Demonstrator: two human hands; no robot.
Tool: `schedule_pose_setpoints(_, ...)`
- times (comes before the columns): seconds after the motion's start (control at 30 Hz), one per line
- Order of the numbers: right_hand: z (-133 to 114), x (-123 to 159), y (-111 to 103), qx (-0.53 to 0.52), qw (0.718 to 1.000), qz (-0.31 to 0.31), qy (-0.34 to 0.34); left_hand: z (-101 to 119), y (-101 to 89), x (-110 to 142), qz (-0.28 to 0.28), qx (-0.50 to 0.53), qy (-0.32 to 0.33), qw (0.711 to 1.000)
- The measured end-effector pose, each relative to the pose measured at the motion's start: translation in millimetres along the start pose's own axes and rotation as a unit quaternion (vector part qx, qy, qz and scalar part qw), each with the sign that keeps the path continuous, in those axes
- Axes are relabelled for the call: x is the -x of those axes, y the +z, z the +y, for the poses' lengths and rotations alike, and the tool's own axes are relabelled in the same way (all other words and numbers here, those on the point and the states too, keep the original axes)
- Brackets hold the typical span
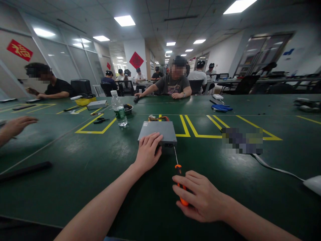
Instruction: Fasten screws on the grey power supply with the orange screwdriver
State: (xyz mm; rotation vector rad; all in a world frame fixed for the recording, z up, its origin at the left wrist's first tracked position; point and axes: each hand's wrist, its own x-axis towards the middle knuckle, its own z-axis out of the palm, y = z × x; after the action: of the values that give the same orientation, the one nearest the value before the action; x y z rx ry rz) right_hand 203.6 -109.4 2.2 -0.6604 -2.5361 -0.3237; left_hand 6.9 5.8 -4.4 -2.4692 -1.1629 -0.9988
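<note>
A grey metal box (160, 130) with coloured wires at its far end lies on the green table (82, 167) in front of me. My left hand (147, 152) rests flat on the box's near left corner, fingers stretched out. My right hand (200, 197) is closed round the orange-and-black handle of a screwdriver (178, 169). Its thin shaft points at the near right face of the box, the tip at or close to it.
A water bottle (119, 109) stands left of the box, with black pliers (101, 119) and a small bowl nearby. Blue gloves (222, 107) lie far right. A white cable (276, 167) runs at right. Another person's hand (16, 126) reaches in at left; people sit across the table.
</note>
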Motion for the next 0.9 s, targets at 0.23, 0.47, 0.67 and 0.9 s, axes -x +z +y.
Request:
schedule_pose_setpoints(0.23, -0.9, -3.1, 2.3, 0.000, 1.000, -0.019, -0.005, -0.1, 1.9, 0.6, 0.001, 0.003, -0.003, 1.000)
schedule_pose_setpoints(0.47, -1.6, -4.0, 2.5, 0.000, 0.999, -0.037, -0.001, 1.1, 0.6, 0.2, 0.003, -0.002, -0.006, 1.000)
schedule_pose_setpoints(0.67, -1.5, -5.0, 3.4, -0.002, 0.999, -0.043, 0.004, 0.3, 0.7, 0.1, 0.004, -0.002, -0.002, 1.000)
schedule_pose_setpoints(0.9, -2.2, -5.3, 3.5, -0.023, 0.998, -0.051, 0.025, 0.1, 0.8, 0.3, 0.005, 0.002, -0.001, 1.000)
